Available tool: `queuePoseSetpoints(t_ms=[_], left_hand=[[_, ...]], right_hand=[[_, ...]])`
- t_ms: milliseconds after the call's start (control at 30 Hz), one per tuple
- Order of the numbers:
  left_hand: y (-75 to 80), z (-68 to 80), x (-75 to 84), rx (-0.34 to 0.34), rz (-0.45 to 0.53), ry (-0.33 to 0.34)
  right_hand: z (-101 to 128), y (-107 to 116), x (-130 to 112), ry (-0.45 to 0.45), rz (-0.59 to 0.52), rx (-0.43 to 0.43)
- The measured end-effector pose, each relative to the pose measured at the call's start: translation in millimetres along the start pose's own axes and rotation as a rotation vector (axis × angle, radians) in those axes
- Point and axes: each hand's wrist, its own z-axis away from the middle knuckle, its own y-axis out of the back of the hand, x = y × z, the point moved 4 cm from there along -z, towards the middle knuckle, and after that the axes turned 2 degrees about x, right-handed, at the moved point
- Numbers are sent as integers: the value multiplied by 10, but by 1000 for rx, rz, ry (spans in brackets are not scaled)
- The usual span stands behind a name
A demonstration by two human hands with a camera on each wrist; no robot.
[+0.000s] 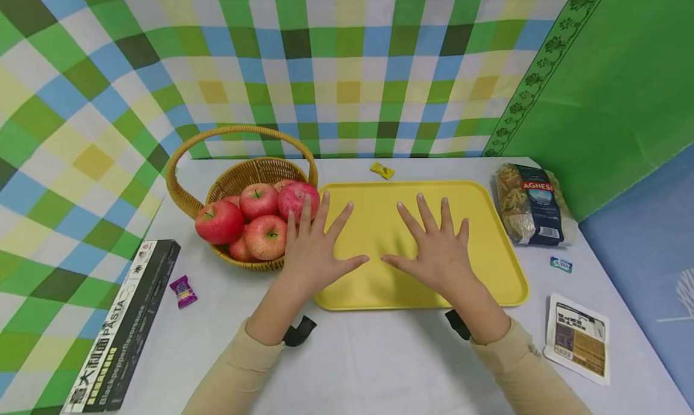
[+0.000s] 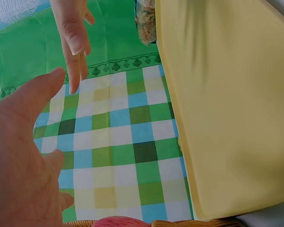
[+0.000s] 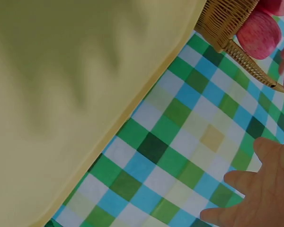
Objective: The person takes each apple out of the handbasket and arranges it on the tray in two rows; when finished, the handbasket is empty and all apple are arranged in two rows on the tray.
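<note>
Both hands are held above a yellow tray (image 1: 374, 288), fingers spread and palms facing down. My left hand (image 1: 311, 252) is over the tray's left side, overlapping the edge of the apple basket in the head view. My right hand (image 1: 441, 252) hovers over the middle right of the tray, and its shadow falls on the tray in the right wrist view. Neither hand holds anything. A wicker basket (image 1: 238, 173) with a tall handle stands left of the tray, heaped with several red apples (image 1: 265, 237). The left wrist view also shows the left thumb (image 2: 35, 97) with the right hand (image 2: 73, 38) beyond it.
A black pasta box (image 1: 125, 324) and a purple wrapped candy (image 1: 183, 291) lie at the left. Behind the tray is a yellow candy (image 1: 382, 170). At the right are an Agnesi pasta bag (image 1: 534, 204), a blue candy (image 1: 561, 264) and a white pouch (image 1: 577, 338). A checked cloth (image 1: 347, 71) hangs behind.
</note>
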Motion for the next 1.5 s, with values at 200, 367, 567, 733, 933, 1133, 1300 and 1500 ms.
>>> queuePoseSetpoints(t_ms=[200, 367, 567, 733, 933, 1133, 1300, 1500], left_hand=[[-17, 3, 19, -22, -21, -15], [-3, 17, 35, -7, -27, -29], [5, 46, 35, 9, -38, -33], [11, 99, 6, 47, -31, -35], [34, 227, -63, 78, 6, -4], [8, 421, -273, 148, 116, 65], [-2, 595, -609, 282, 235, 172], [-64, 818, -981, 387, 386, 370]], right_hand=[[9, 0, -2, -3, -3, -12], [11, -10, -1, -1, -4, -22], [22, -6, 4, 6, 5, -10], [20, 16, -10, 31, -7, 30], [-19, 36, -92, 62, -49, 66], [-140, -25, -250, 117, -109, 77], [-310, -92, -428, 187, -193, 107], [-508, -206, -673, 230, -350, 92]])
